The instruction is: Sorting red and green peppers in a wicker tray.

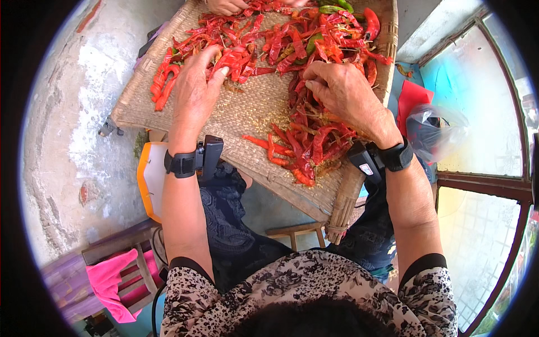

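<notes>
My left hand [197, 82] is at the left part of a woven tray [248, 109], its thumb and fingers around some bright red chili peppers [233, 59]. My right hand [343, 90] is over a heap of darker, wrinkled dried red chilies [309, 139] on the tray's right side. Its thumb and forefinger are pinched together; whether a chili is between them is hidden. Loose pale seeds [269, 118] are scattered on the weave between my hands. A few red chilies [164, 86] lie apart at the tray's left edge.
Another person's hand [227, 6] reaches in at the far edge. Green chilies [337, 6] lie at the back right. A clear plastic bag [436, 126] and red sheet [412, 101] are beside a framed window [484, 179]. A pink cloth [111, 282] hangs over wooden slats at lower left.
</notes>
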